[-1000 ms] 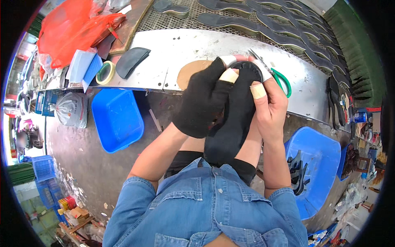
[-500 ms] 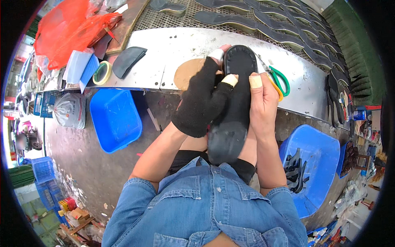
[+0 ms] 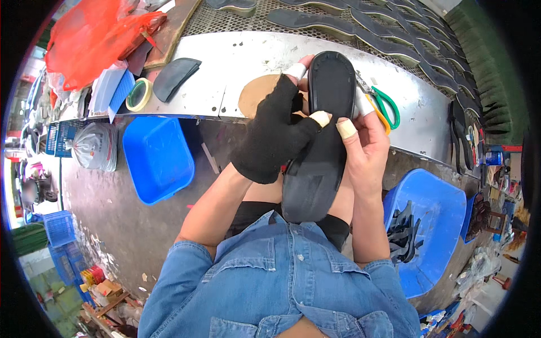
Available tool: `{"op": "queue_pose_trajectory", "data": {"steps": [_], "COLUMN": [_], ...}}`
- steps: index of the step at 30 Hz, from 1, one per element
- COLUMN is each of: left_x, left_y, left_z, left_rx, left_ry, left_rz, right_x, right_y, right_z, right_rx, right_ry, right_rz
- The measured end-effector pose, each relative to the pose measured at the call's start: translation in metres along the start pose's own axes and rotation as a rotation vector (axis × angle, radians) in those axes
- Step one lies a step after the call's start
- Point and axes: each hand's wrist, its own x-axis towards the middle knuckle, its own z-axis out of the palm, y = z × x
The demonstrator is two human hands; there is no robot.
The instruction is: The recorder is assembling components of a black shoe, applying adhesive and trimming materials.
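Between my two hands is a black shoe sole [image 3: 331,87], its narrower end toward the bench and its wide end over my lap. My left hand [image 3: 275,130], in a black fingerless glove with a taped thumb, grips its left edge, thumb laid on the face. My right hand [image 3: 367,149] is ungloved, with tape on the thumb and a finger. It closes on the right edge near the middle, thumb tip at the rim. The fingers beneath the sole are partly hidden. Green-and-yellow-handled scissors [image 3: 386,107] lie beside my right hand; a tan oval piece [image 3: 256,94] lies beside my left.
Many dark soles [image 3: 389,50] sit in rows on the mesh surface behind the metal bench top [image 3: 208,67]. Left along the bench are black pieces [image 3: 176,79], a tape roll [image 3: 138,94] and a red bag [image 3: 96,42]. Blue bins [image 3: 158,163] flank me; the right bin [image 3: 442,219] holds black strips.
The sole's narrow end has moved slightly farther away, and its face now shows flatter. My right hand has shifted a little right and down, its thumb now near the sole's edge.
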Motion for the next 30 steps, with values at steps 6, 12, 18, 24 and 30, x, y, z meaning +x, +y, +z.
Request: {"op": "queue_pose_trajectory", "data": {"steps": [6,12,18,24,30], "left_x": [0.004,0.005,-0.007,-0.009,-0.009], "left_y": [0.001,0.005,-0.027,-0.016,-0.011], "left_z": [-0.001,0.004,-0.003,-0.001,-0.004], "left_rx": [-0.219,-0.287,-0.565,-0.609,-0.653], "left_ry": [0.006,0.076,-0.359,-0.020,0.011], "left_rz": [-0.149,-0.341,-0.407,-0.470,-0.488], "right_x": [0.001,0.000,-0.008,-0.002,0.002], "right_y": [0.006,0.000,0.012,0.030,-0.004], "right_z": [0.001,-0.001,0.000,-0.014,-0.012], "right_rx": [0.047,0.068,0.370,0.075,0.023], "right_ry": [0.045,0.067,-0.019,0.034,-0.064], "right_rz": [-0.127,-0.064,0.197,0.231,0.171]}}
